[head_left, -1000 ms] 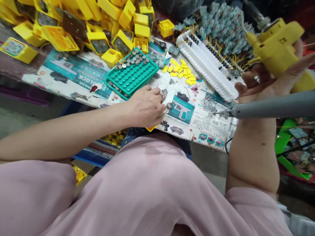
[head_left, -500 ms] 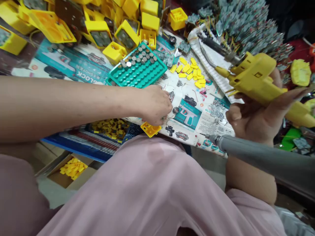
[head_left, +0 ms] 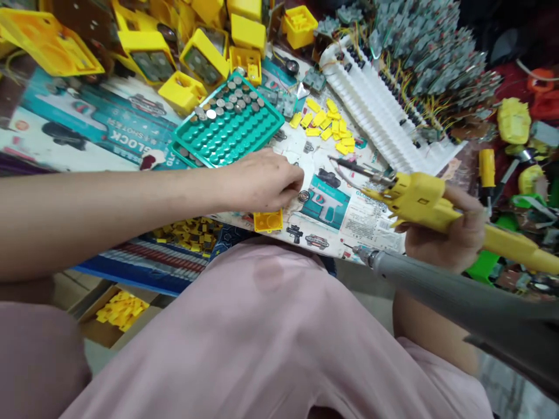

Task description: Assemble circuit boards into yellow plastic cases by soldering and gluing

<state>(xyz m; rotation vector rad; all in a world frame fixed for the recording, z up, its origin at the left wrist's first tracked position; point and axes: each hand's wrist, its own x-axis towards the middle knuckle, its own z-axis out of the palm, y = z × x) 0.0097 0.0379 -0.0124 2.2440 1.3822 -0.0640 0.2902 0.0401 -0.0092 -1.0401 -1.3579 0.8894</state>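
Note:
My left hand (head_left: 267, 180) reaches in from the left, fingers curled down over a small yellow plastic casing (head_left: 269, 221) at the table's near edge. The casing shows below the fingers; the fingertips' hold on it is partly hidden. A small round speaker-like part (head_left: 303, 196) lies by the fingertips. My right hand (head_left: 445, 233) is wrapped around a yellow soldering gun (head_left: 421, 201), whose dark tip and thin bent feed tube point left over the printed card. Below that hand, a grey electric screwdriver (head_left: 419, 273) with a thin bit slants across the near edge.
A green tray (head_left: 244, 142) carries several round metal discs. Small yellow pieces (head_left: 325, 123) lie beside it. Behind are a white ridged rack (head_left: 371, 110), heaped grey wired parts (head_left: 419, 52) and yellow housings (head_left: 205, 55). A screwdriver with a yellow handle (head_left: 487, 169) lies right.
My right hand has lowered the soldering gun and brought its tip left, closing more fully around the handle. The yellow casing under my left hand has turned. The view has shifted slightly.

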